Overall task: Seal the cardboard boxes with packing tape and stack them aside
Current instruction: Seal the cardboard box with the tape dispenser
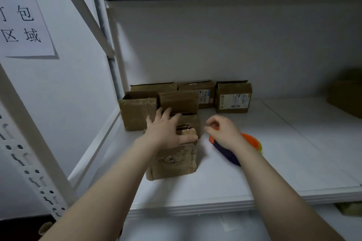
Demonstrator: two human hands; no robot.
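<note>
A small worn cardboard box [172, 162] stands on the white shelf [254, 172] in front of me. My left hand [166, 131] lies flat on its top, fingers spread, with the thumb pressing a folded flap down. Behind the hand a cardboard flap [180, 101] stands upright. Just right of the box my right hand [223, 133] hovers with curled fingers, pinching the near end of an orange, purple and green tape dispenser [250, 141]. My wrist hides part of the dispenser.
Several more cardboard boxes stand along the back wall: one at the left [137, 113], two labelled ones [203, 92] [232, 98]. Another box [346, 94] sits at the far right. A perforated steel upright [29, 162] and a paper sign [23, 17] are at the left.
</note>
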